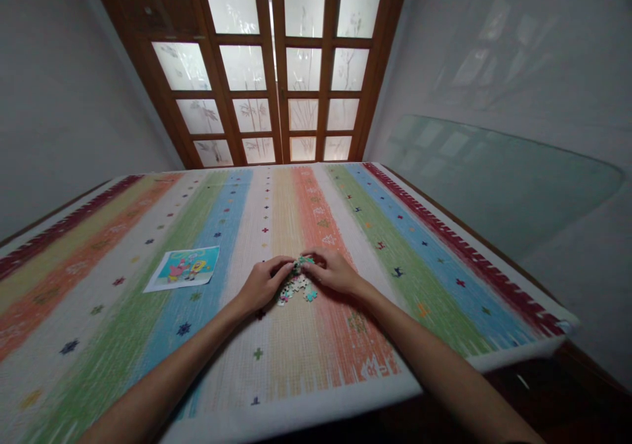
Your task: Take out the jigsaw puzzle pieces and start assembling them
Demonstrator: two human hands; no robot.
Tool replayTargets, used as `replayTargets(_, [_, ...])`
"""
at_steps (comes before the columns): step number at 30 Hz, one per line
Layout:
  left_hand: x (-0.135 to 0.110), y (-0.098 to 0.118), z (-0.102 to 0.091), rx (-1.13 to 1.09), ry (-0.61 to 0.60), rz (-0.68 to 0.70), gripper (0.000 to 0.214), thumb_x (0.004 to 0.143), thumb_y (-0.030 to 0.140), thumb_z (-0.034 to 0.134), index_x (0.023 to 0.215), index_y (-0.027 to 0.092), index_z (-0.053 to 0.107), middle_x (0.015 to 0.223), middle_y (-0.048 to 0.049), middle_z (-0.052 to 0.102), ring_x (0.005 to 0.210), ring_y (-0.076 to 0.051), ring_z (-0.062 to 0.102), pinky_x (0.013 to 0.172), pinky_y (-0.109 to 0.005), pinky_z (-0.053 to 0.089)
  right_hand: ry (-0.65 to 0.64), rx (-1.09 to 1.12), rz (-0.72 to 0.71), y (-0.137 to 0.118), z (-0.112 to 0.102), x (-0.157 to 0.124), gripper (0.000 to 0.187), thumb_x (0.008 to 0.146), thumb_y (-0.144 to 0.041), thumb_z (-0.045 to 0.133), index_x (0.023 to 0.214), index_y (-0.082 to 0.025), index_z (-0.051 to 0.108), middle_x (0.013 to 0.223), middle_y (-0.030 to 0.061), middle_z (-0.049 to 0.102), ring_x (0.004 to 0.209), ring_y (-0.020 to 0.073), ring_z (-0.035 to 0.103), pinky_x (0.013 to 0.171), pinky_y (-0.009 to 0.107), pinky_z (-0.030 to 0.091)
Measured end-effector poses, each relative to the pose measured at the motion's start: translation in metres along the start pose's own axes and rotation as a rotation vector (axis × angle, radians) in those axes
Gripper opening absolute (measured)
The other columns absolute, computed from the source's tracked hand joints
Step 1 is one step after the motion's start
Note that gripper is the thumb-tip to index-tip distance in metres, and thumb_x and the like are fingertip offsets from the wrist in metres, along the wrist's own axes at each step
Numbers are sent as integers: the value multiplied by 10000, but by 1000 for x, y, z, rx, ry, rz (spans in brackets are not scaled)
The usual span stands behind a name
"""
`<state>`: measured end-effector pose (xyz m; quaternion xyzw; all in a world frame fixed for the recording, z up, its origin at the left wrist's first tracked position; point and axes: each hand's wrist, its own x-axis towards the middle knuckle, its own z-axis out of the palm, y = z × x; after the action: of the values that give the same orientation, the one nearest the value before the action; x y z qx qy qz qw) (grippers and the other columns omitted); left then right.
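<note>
A small heap of jigsaw puzzle pieces [297,287] lies on the striped cloth in front of me, some pale side up, others teal or pink. My left hand [265,282] comes in from the left side of the heap, its thumb and fingers closed on puzzle pieces at the top. From the right, my right hand [332,270] meets it, fingers curled around puzzle pieces, with teal showing by the fingertips. The two hands' fingertips almost touch. Exactly how many pieces each one holds is hidden.
To the left lies a printed cartoon picture sheet [190,266] on the cloth. The striped tablecloth [227,352] covers a wide table whose front edge is near my forearms. Beyond stand wooden doors with glass panes [302,68]. A glass panel [494,174] leans along the right wall.
</note>
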<state>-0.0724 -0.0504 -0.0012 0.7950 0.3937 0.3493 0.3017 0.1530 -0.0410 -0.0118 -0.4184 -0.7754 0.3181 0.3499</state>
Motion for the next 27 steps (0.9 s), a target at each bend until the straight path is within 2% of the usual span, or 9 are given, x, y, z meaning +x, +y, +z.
replayTargets(4, [-1,-3,-2,-10,7,-19,344,1014,397,506,1112,212,779,1068,-53,799,957,-241,755,919,-384,586,-5,-126,-40,3,-6,3,188,947,-267,626,994,-202,796,935,77,758,898,225,646,860,365,464])
replayTargets(9, [-3,-5,-2,-11,8,-7,337,1000,391,544,1170,212,774,1203,-77,754,1072,-266,741,1002,-458,564,7,-190,-58,6,-16,3,176,937,-242,636,1015,-190,785,931,82,719,886,220,613,860,367,459])
replayTargets(12, [-7,-3,-4,-7,-48,37,289,966,363,599,1161,250,780,1291,-69,709,1192,-272,691,1074,-482,519,-47,-187,-100,7,-26,3,176,938,-214,615,981,-178,782,910,82,689,884,221,608,850,366,463])
replayTargets(15, [-13,0,-6,27,-162,115,287,976,351,608,1210,278,757,1325,-59,691,1310,-276,606,1130,-512,464,-125,-163,-107,9,-39,1,166,917,-198,635,980,-199,789,925,73,667,875,210,609,837,353,477])
replayTargets(17, [-18,-1,-7,105,-205,161,365,973,357,637,1323,273,689,1395,-75,645,1415,-297,491,1169,-562,401,-182,-136,-106,10,-46,-1,167,866,-222,719,1014,-222,795,994,72,660,906,211,613,845,350,488])
replayTargets(20, [-24,-4,-9,234,-185,154,641,930,404,711,1513,237,503,1549,-140,482,1510,-344,317,1192,-602,339,-252,-141,-108,10,-50,-3,315,755,-301,864,1058,-242,799,1072,75,635,970,230,602,879,359,498])
replayTargets(22, [-26,-7,-7,280,-174,140,726,926,434,715,1556,208,433,1585,-171,424,1518,-361,296,1195,-607,328,-273,-167,-96,9,-49,-3,364,716,-304,903,1060,-242,801,1049,67,619,966,231,591,880,361,498])
replayTargets(24, [-23,-8,-2,302,-164,154,634,943,432,691,1503,200,502,1562,-169,468,1498,-363,351,1191,-617,329,-286,-177,-77,9,-45,-3,329,732,-262,892,1047,-233,801,1007,56,605,924,215,585,848,348,496])
replayTargets(27, [-14,-1,9,322,-105,225,353,964,377,657,1285,232,683,1439,-133,609,1399,-341,496,1158,-608,378,-303,-160,-63,8,-40,-3,216,804,-211,831,1017,-223,797,959,40,594,836,178,577,785,315,485])
